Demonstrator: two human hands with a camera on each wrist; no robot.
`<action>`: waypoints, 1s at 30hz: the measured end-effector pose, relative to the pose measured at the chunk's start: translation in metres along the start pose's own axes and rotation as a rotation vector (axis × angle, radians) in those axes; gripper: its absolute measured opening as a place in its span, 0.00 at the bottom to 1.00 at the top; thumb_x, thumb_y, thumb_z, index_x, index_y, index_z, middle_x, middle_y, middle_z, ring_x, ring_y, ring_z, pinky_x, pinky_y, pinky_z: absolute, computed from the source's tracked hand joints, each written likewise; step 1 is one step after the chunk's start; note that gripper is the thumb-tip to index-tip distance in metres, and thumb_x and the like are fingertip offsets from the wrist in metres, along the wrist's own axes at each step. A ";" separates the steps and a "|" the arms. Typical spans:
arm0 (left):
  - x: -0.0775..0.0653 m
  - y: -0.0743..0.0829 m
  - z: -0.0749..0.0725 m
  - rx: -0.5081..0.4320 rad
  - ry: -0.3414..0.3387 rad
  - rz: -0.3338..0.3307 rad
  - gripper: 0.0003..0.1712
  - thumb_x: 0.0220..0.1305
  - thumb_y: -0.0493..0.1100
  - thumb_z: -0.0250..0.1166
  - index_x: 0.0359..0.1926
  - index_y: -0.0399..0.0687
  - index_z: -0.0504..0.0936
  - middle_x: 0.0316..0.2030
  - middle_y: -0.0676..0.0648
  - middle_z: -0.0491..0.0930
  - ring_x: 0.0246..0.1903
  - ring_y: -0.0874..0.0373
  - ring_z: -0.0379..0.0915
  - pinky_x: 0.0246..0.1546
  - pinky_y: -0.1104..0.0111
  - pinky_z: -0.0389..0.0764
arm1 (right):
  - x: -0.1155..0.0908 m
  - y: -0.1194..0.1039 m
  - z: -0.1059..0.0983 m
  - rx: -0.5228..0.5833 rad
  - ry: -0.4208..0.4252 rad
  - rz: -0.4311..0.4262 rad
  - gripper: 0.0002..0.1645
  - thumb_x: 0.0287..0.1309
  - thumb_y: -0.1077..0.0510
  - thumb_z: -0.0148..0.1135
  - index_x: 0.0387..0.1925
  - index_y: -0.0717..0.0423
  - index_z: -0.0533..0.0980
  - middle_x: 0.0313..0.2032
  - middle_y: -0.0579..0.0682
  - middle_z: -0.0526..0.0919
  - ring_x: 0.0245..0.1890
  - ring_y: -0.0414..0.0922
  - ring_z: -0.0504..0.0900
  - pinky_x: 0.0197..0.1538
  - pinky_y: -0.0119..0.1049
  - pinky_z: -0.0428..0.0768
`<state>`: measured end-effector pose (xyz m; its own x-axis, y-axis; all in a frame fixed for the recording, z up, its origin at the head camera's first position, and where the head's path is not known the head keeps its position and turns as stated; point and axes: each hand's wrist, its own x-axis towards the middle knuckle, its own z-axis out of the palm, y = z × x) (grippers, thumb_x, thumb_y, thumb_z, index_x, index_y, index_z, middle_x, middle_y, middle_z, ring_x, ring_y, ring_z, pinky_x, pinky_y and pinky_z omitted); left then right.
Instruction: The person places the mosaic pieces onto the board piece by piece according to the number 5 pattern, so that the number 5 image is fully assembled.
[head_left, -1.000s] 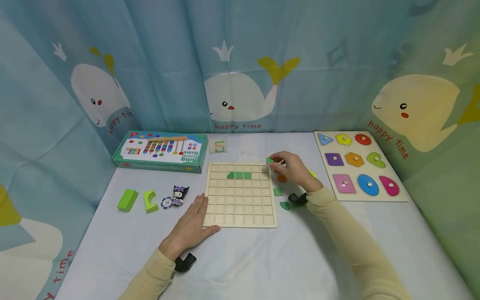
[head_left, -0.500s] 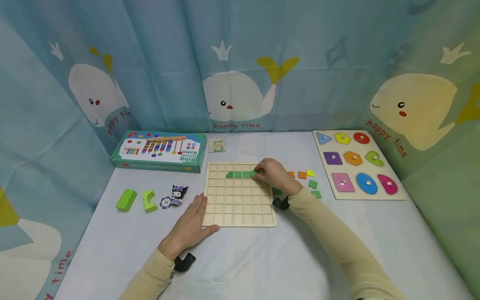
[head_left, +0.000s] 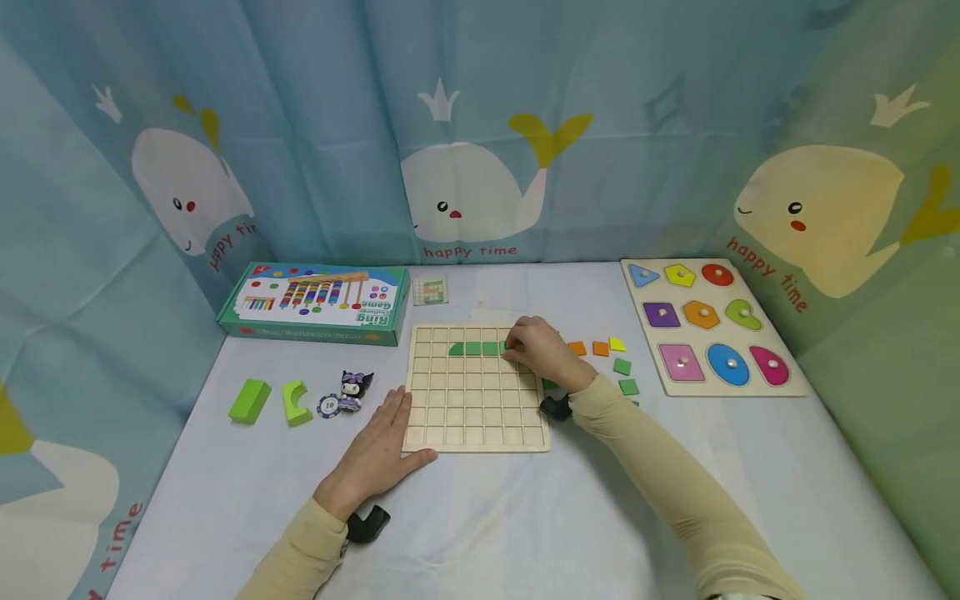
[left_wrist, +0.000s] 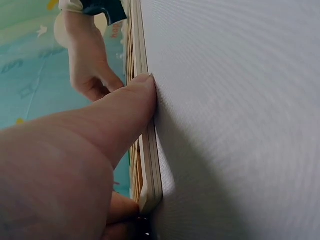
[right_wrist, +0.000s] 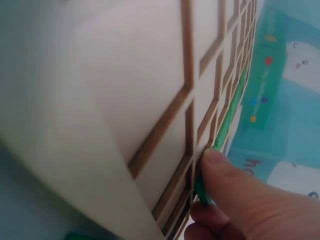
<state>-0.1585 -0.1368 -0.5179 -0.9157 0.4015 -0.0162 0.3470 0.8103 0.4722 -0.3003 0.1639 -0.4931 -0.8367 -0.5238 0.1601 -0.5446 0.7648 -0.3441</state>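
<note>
A square wooden grid board point(head_left: 476, 417) lies on the table. My left hand point(head_left: 378, 457) rests along its left side and near corner, fingers straight. In the left wrist view the thumb point(left_wrist: 135, 100) touches the board's near edge. My right hand point(head_left: 546, 350) is over the upper right part of the board, pinching a green tile point(right_wrist: 201, 190) between thumb and fingers at a cell. Left of it, in the same row, sit a green quarter-round tile point(head_left: 457, 349) and two green square tiles point(head_left: 482, 348). The fingers hide most of the pinched tile.
Orange tiles point(head_left: 601, 348), a yellow tile point(head_left: 617, 343) and green tiles point(head_left: 628, 387) lie right of the board. Beyond them is a shape puzzle point(head_left: 712, 333). A game box point(head_left: 315, 304), pattern card point(head_left: 431, 291), green blocks point(head_left: 250, 402), poker chip point(head_left: 328, 406) and figurine point(head_left: 354, 390) lie left and behind.
My right hand has carried the green tile from the board's upper right edge leftward to the row of green tiles. My left hand has stayed at the board's side.
</note>
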 end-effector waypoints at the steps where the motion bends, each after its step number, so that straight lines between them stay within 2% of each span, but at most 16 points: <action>1: 0.000 0.000 0.000 -0.001 -0.001 -0.001 0.57 0.62 0.61 0.66 0.72 0.24 0.49 0.73 0.31 0.46 0.73 0.40 0.39 0.69 0.51 0.51 | 0.000 0.000 0.001 -0.006 0.004 -0.007 0.09 0.53 0.59 0.74 0.32 0.59 0.82 0.33 0.50 0.80 0.35 0.49 0.76 0.39 0.41 0.78; 12: -0.001 0.000 -0.001 -0.002 0.001 0.002 0.57 0.62 0.60 0.67 0.72 0.24 0.49 0.73 0.31 0.46 0.73 0.40 0.39 0.70 0.51 0.50 | -0.002 0.001 0.001 -0.061 0.023 -0.026 0.16 0.52 0.56 0.76 0.40 0.61 0.84 0.36 0.53 0.81 0.36 0.49 0.76 0.39 0.42 0.78; 17: 0.000 0.000 0.000 -0.009 -0.002 0.009 0.57 0.62 0.60 0.66 0.72 0.24 0.48 0.73 0.30 0.45 0.72 0.40 0.38 0.70 0.51 0.50 | -0.008 0.011 -0.010 0.026 0.055 -0.024 0.14 0.59 0.61 0.68 0.46 0.65 0.82 0.39 0.57 0.82 0.39 0.53 0.77 0.41 0.46 0.78; 20: 0.000 -0.001 0.000 -0.007 -0.005 0.004 0.57 0.62 0.61 0.66 0.72 0.24 0.48 0.73 0.31 0.45 0.72 0.40 0.38 0.69 0.51 0.50 | -0.013 0.026 -0.020 0.115 0.109 0.014 0.11 0.64 0.68 0.61 0.46 0.68 0.82 0.39 0.59 0.83 0.40 0.55 0.77 0.44 0.49 0.77; 23: 0.000 -0.001 0.001 0.000 0.000 0.005 0.57 0.62 0.60 0.66 0.72 0.24 0.49 0.73 0.31 0.46 0.72 0.39 0.39 0.69 0.50 0.50 | -0.021 0.042 -0.029 0.151 0.144 0.071 0.11 0.64 0.70 0.59 0.45 0.70 0.82 0.39 0.60 0.84 0.39 0.56 0.78 0.45 0.51 0.76; 30: 0.001 -0.001 0.001 0.001 -0.006 0.010 0.57 0.62 0.60 0.66 0.72 0.24 0.48 0.73 0.30 0.45 0.72 0.39 0.38 0.69 0.50 0.50 | -0.037 0.060 -0.040 0.175 0.074 0.219 0.14 0.62 0.65 0.64 0.47 0.70 0.81 0.41 0.61 0.83 0.43 0.57 0.77 0.49 0.53 0.75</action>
<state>-0.1595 -0.1370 -0.5190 -0.9109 0.4124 -0.0168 0.3564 0.8064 0.4719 -0.3045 0.2440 -0.4831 -0.9388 -0.3196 0.1286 -0.3373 0.7770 -0.5315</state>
